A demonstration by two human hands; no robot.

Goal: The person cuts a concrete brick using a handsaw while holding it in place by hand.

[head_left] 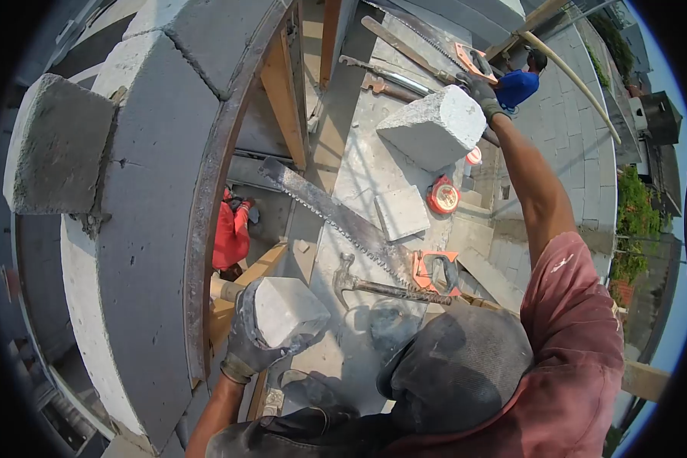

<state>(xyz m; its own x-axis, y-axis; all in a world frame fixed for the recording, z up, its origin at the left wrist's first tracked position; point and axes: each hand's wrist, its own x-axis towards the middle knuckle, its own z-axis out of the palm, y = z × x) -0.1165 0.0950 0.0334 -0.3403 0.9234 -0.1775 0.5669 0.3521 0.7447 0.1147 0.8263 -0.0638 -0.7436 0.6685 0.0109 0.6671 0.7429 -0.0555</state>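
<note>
My left hand (246, 340), in a dark work glove, is closed around a small white masonry block (288, 311) at the lower middle. My gloved right hand (482, 98) reaches to the upper right, at the orange handle of a handsaw (477, 61); its fingers are too hidden to show their grip. Close to that hand stands a large white block (437, 126). Between my hands lie a second handsaw (336, 214) with an orange handle, a claw hammer (389, 290), a flat white piece (402, 212) and a red tape measure (443, 195).
A long-bladed tool (404, 47) and metal tools (389, 82) lie on the far platform. A curved grey block wall (149, 198) rises at left, with a rough block (61, 145) attached. People in red (230, 237) and blue (517, 88) are below. A dark cap (466, 374) covers the lower middle.
</note>
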